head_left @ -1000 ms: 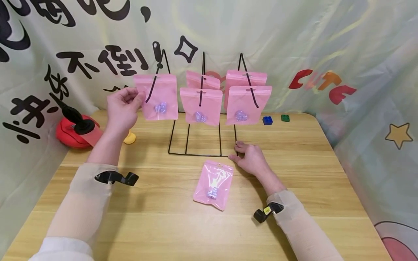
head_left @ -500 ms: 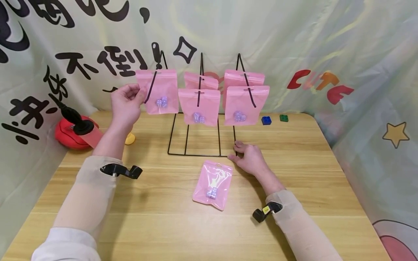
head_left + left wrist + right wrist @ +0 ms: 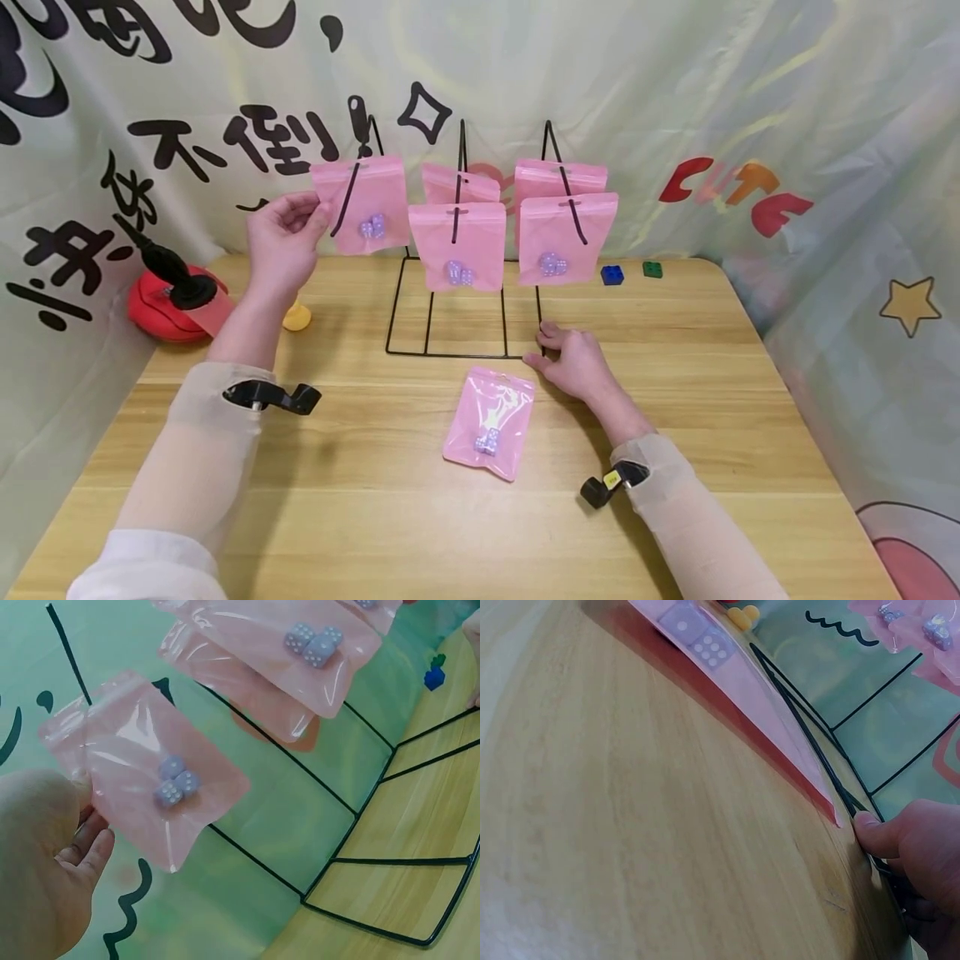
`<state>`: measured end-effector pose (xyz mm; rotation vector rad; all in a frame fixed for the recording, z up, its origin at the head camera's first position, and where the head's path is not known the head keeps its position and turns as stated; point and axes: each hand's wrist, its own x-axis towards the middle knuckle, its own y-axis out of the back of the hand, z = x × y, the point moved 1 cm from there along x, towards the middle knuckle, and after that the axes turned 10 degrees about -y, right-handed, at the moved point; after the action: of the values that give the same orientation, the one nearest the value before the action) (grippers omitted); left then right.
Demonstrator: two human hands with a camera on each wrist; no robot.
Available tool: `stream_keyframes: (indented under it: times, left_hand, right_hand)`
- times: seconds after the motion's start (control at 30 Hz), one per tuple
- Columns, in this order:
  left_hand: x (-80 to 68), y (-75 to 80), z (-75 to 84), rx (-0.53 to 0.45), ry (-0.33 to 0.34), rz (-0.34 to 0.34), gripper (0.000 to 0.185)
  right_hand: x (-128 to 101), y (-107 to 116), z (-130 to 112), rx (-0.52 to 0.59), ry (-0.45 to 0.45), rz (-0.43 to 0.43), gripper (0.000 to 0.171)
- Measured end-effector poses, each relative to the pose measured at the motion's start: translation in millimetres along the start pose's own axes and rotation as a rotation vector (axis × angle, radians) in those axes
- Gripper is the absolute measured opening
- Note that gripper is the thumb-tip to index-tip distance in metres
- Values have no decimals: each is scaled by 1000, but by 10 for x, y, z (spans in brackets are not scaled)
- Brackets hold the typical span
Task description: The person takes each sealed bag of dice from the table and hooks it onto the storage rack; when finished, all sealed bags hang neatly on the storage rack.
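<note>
My left hand [image 3: 283, 242] pinches the left edge of a pink zip bag [image 3: 360, 208] with lilac dice [image 3: 177, 781] inside. The bag is at the left prong of a black wire rack [image 3: 465, 357], the prong running across its front. My right hand [image 3: 573, 358] holds the rack's front right base corner, thumb on the wire in the right wrist view. From the middle prong hangs a front bag [image 3: 459, 233] with another behind it. The right prong likewise bears a front bag [image 3: 566, 221] and one behind. One more pink bag [image 3: 491, 408] of dice lies flat before the rack.
Blue [image 3: 612, 275] and green [image 3: 652, 269] toy bricks sit at the back right of the wooden table [image 3: 420, 533]. To the left are a red object [image 3: 168, 308], a black-topped pink item [image 3: 195, 292] and a small yellow thing [image 3: 297, 317]. A printed curtain [image 3: 637, 75] stands behind.
The left bag has risen a little on its prong, with my left hand still pinching its edge. My right hand has stayed at the rack corner.
</note>
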<state>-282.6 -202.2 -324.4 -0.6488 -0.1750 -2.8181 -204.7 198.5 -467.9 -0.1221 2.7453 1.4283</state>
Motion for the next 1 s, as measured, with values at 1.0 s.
stream_keyframes:
  times: [1.0]
  left_hand:
    - [-1065, 168, -39, 120, 66, -296, 39]
  right_hand:
    - [27, 24, -12, 10, -2, -13, 55]
